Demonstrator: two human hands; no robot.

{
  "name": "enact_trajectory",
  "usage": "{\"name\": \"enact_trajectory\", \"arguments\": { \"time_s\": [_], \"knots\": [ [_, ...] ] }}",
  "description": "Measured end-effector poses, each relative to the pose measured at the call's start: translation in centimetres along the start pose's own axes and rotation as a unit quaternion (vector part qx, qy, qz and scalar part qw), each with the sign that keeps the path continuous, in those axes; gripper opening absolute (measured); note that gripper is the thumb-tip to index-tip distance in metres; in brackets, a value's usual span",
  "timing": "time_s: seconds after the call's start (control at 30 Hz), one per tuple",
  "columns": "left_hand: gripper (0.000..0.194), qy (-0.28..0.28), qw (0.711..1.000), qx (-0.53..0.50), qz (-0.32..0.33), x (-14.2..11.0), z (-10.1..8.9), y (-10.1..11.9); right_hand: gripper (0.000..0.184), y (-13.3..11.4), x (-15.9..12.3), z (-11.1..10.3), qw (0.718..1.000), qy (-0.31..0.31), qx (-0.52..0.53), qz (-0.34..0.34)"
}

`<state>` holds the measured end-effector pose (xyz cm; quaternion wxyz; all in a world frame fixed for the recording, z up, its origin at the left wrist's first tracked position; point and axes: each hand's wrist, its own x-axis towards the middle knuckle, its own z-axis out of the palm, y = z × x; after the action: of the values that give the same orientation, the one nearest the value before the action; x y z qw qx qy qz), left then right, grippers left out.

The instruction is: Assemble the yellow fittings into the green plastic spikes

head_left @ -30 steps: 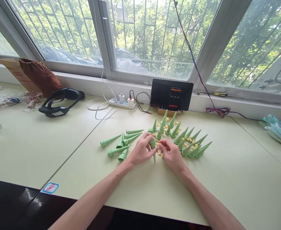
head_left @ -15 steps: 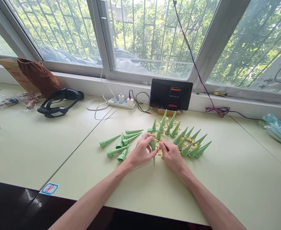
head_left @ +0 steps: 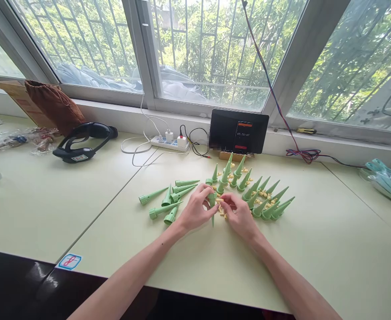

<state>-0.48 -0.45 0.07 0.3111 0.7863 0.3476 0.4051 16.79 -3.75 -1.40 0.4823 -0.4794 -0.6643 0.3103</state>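
Note:
My left hand (head_left: 198,206) is closed round a green plant watering spike (head_left: 213,205), its tip pointing down toward me. My right hand (head_left: 238,212) pinches a small yellow valve (head_left: 219,201) close against the spike's side; whether the two touch I cannot tell. A few more yellow pieces lie under and beside my right fingers. Loose green spikes (head_left: 165,211) lie on the table to the left of my left hand. Several spikes with yellow valves (head_left: 269,200) stand or lean on their wide ends to the right and behind my hands.
A tablet (head_left: 238,131) showing a timer stands at the back before the window. Left of it is a power strip (head_left: 169,143) with cables. A black headset (head_left: 84,142) and brown pouch (head_left: 53,106) sit far left; plastic-wrapped items (head_left: 387,180) lie far right.
My right hand has shifted slightly, and the yellow valve in its fingers now shows more plainly beside the spike. The spike has moved up a little with my left hand.

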Motion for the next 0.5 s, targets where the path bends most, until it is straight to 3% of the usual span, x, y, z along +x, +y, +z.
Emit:
{"name": "enact_trajectory", "arguments": {
  "time_s": [0.5],
  "knots": [
    [0.017, -0.019, 1.0, 0.003, 0.001, -0.18, 0.08, -0.01, 0.033, 0.24, 0.1, -0.22, 0.996, -0.023, -0.089, -0.007]
  ]
}}
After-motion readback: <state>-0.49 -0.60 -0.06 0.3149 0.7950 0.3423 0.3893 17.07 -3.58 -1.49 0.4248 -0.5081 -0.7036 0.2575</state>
